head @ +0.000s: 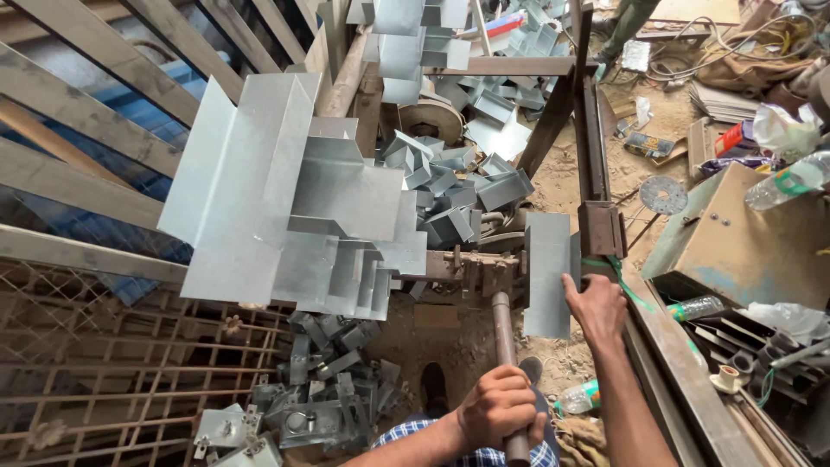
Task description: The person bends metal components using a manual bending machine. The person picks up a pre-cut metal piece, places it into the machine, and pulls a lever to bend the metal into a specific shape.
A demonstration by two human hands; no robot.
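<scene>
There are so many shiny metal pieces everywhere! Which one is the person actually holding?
The flat grey sheet standing upright by the rusty machine: the right hand grips its lower edge. The other pieces lie loose in piles or stacked, untouched.

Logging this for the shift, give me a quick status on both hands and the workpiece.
Left hand gripping the lever pipe. Right hand holding a folded sheet-metal piece at the bending jig. Nothing blocking.

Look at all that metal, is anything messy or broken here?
Messy, yes. Bent metal pieces lie jumbled behind the machine, and more are scattered on the dirt floor below. A plastic bottle lies on its side near the person's foot. Nothing looks clearly broken.
</scene>
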